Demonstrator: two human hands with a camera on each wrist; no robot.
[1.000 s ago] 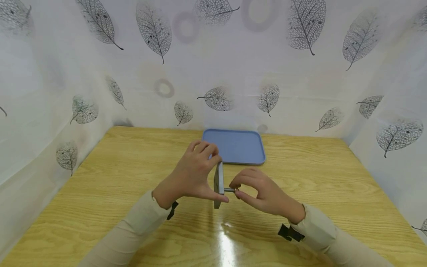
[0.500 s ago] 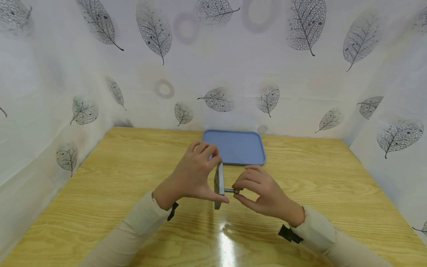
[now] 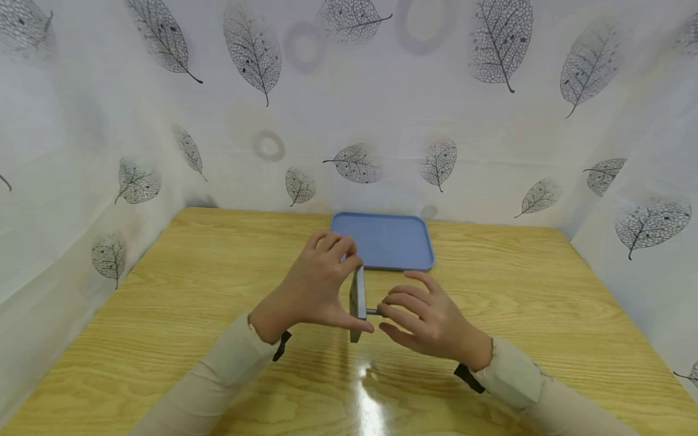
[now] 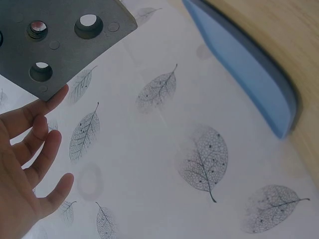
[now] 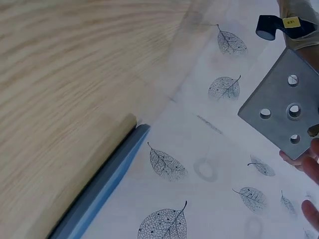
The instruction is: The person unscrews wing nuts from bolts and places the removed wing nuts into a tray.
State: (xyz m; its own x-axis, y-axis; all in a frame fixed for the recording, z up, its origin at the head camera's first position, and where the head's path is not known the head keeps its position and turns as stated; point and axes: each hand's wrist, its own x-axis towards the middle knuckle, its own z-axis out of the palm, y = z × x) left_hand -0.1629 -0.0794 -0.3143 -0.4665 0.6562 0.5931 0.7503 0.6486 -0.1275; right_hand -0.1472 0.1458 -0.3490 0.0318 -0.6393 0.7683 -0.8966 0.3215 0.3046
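Observation:
My left hand (image 3: 319, 287) grips a grey square metal plate (image 3: 358, 298) by opposite edges, thumb below and fingers above, holding it on edge over the table. Several round holes show in the plate (image 4: 62, 47) in the left wrist view. From its right face a thin metal bolt (image 3: 372, 312) sticks out. My right hand (image 3: 433, 321) has its fingers curled over the outer end of the bolt, thumb just below; they hide the bolt's head in the head view. A brownish end of the bolt (image 5: 313, 130) shows at the right wrist view's edge.
A blue tray (image 3: 389, 242) lies on the wood-grain table (image 3: 245, 254) behind the hands, near the back edge. White curtains (image 3: 349, 109) with a leaf print surround the table at the back and sides.
The right fingers have shifted from a thumb-and-finger pinch at the bolt's end to curling over it, with the forefinger lifted. The left hand and plate have stayed put.

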